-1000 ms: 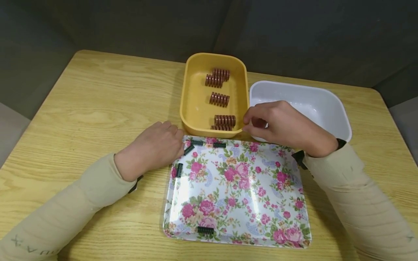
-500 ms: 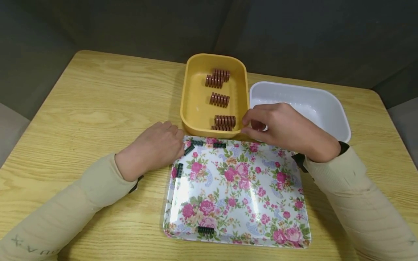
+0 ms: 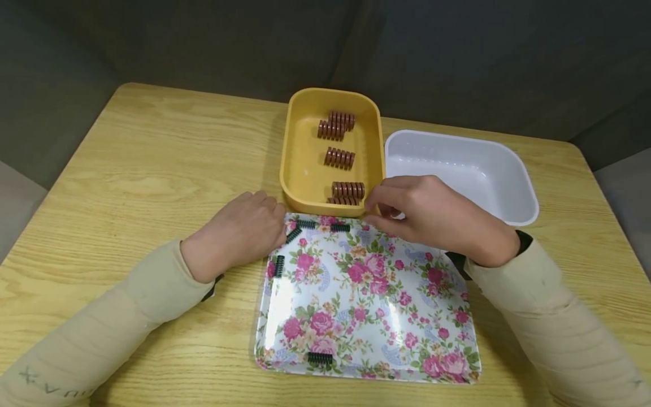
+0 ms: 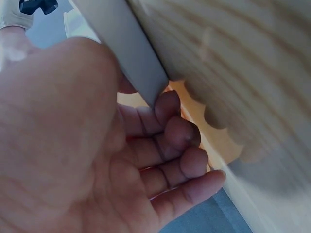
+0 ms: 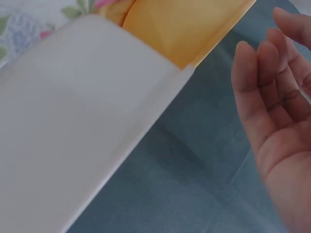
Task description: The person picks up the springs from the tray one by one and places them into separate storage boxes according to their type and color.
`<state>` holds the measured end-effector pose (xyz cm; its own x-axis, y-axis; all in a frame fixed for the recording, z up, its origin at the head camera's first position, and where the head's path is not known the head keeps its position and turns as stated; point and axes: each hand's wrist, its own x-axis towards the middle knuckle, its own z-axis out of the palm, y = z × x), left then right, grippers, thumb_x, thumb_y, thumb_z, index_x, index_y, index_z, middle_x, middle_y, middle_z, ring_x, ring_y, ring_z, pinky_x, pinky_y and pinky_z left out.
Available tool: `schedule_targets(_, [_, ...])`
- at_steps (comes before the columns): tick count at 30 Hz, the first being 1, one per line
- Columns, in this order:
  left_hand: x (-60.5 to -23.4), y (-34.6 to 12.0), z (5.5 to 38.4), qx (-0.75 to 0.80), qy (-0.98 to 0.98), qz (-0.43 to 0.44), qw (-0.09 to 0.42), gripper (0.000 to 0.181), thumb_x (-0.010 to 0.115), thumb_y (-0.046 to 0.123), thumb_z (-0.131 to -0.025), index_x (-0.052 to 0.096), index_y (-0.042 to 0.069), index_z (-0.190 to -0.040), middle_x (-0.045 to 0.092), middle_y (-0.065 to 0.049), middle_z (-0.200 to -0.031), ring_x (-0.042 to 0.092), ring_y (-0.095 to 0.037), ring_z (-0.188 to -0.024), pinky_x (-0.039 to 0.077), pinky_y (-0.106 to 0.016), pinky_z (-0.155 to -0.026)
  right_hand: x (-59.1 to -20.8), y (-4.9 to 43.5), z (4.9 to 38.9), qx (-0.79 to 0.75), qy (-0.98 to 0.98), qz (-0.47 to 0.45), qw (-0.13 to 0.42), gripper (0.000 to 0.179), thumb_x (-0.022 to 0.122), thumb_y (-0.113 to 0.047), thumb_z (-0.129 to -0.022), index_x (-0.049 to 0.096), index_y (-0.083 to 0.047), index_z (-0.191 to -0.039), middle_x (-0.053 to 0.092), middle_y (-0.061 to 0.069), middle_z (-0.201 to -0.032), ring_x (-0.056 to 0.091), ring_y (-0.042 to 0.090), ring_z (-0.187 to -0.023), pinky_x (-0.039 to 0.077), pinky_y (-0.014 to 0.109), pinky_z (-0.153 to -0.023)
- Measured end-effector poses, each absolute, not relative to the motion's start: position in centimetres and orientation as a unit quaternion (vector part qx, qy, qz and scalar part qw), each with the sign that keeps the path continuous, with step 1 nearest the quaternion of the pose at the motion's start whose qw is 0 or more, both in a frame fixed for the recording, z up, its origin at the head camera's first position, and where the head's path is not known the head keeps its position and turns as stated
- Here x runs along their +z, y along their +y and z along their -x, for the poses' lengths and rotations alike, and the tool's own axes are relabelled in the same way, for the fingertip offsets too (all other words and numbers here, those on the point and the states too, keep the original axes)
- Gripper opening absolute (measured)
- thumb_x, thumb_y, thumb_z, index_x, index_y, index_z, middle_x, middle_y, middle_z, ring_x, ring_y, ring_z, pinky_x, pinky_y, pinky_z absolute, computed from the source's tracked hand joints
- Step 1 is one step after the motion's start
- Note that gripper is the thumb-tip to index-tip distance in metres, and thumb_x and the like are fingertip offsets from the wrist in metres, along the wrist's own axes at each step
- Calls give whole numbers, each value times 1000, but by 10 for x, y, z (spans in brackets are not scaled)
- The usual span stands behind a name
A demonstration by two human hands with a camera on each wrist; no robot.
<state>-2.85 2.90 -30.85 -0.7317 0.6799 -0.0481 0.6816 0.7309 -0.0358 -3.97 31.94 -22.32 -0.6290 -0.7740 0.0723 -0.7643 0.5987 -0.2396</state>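
Note:
My left hand (image 3: 239, 234) grips the upper left corner of a floral tray (image 3: 346, 305). In the left wrist view, the left fingers (image 4: 167, 167) curl at the tray's edge (image 4: 124, 46), and the thumb is mostly hidden behind it. Several small dark coil springs (image 3: 279, 265) lie on the tray along its left, top and bottom edges. My right hand (image 3: 432, 215) hovers at the near right corner of a yellow bin (image 3: 305, 169). Its fingers (image 5: 250, 92) are loosely bent, with nothing visible between them. Inside the bin lie several brown coil springs (image 3: 339, 158).
Right of the yellow bin stands a white bin (image 3: 508, 181), partly covered by the right hand. Both bins sit behind the tray on a wooden table (image 3: 178, 147). A dark grey partition (image 3: 229, 45) rises beyond the table's far edge.
My right hand has moved left and slightly nearer, from beside the white bin to the yellow bin's near right corner. The left hand stays on the tray corner. The springs have not moved.

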Motion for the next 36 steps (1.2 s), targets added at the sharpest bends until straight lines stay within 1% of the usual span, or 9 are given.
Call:
schedule_targets(2, [-309, 29, 28, -26, 931, -365, 16, 30, 52, 25, -103, 58, 4, -83, 55, -6, -74, 46, -21, -70, 41, -32, -63, -225, 318, 37, -124, 891, 437, 16, 8, 81, -17, -90, 76, -15, -96, 75, -3, -90, 57, 2, -71, 52, 23, -62])
schedule_targets(6, [-309, 29, 29, -26, 931, -364, 17, 30, 52, 25, -103, 57, 5, -82, 54, -6, -74, 46, -21, -69, 41, -32, -62, -229, 316, 33, -124, 883, 452, 7, 11, 82, -14, -87, 75, -13, -96, 72, -3, -86, 58, 1, -71, 53, 24, -63])
schedule_targets(11, [-310, 29, 29, -29, 931, -364, 20, 30, 51, 25, -103, 56, 5, -81, 53, -5, -73, 45, -21, -69, 40, -31, -62, -237, 313, 29, -129, 870, 476, -3, 11, 82, -15, -87, 74, -12, -95, 72, -2, -87, 59, 2, -69, 53, 23, -62])
schedule_targets(17, [-311, 29, 30, -29, 931, -362, 23, 31, 51, 25, -103, 54, 6, -80, 52, -5, -72, 45, -21, -69, 40, -31, -62, -243, 308, 22, -141, 856, 498, -2, 12, 82, -22, -88, 74, -15, -95, 70, -6, -87, 62, 3, -72, 54, 24, -66])
schedule_targets(22, [-311, 30, 30, -34, 931, -363, 23, 31, 51, 25, -104, 53, 6, -79, 51, -4, -72, 44, -20, -68, 38, -30, -61, -250, 304, 16, -139, 837, 529, -20, 10, 81, -19, -89, 73, -16, -94, 68, -5, -85, 59, 1, -71, 54, 22, -66])
schedule_targets(25, [-311, 30, 29, -31, 931, -362, 18, 30, 51, 25, -103, 54, 6, -80, 51, -5, -72, 44, -20, -68, 39, -31, -61, -253, 300, 12, -128, 830, 542, -29, 13, 82, -21, -88, 72, -16, -93, 66, -5, -83, 58, 2, -71, 54, 22, -66])
schedule_targets(29, [-311, 29, 29, -29, 932, -362, 13, 30, 51, 25, -103, 55, 5, -81, 52, -5, -72, 45, -21, -68, 40, -31, -61, -256, 297, 7, -122, 828, 547, -26, 15, 82, -24, -89, 71, -16, -94, 65, -6, -82, 59, 3, -72, 55, 23, -68])
schedule_targets(33, [-312, 29, 29, -28, 931, -363, 8, 30, 52, 25, -103, 54, 5, -80, 52, -5, -72, 45, -21, -68, 40, -32, -61, -259, 294, 3, -125, 824, 552, -13, 12, 79, -23, -91, 70, -17, -94, 66, -7, -83, 61, 3, -74, 56, 23, -69])
schedule_targets(36, [-312, 29, 29, -27, 931, -363, 7, 30, 52, 25, -102, 54, 5, -80, 52, -5, -71, 45, -21, -68, 41, -32, -61, -261, 292, 1, -134, 819, 558, 2, 11, 78, -22, -92, 68, -18, -94, 65, -8, -82, 59, 3, -73, 54, 22, -69])
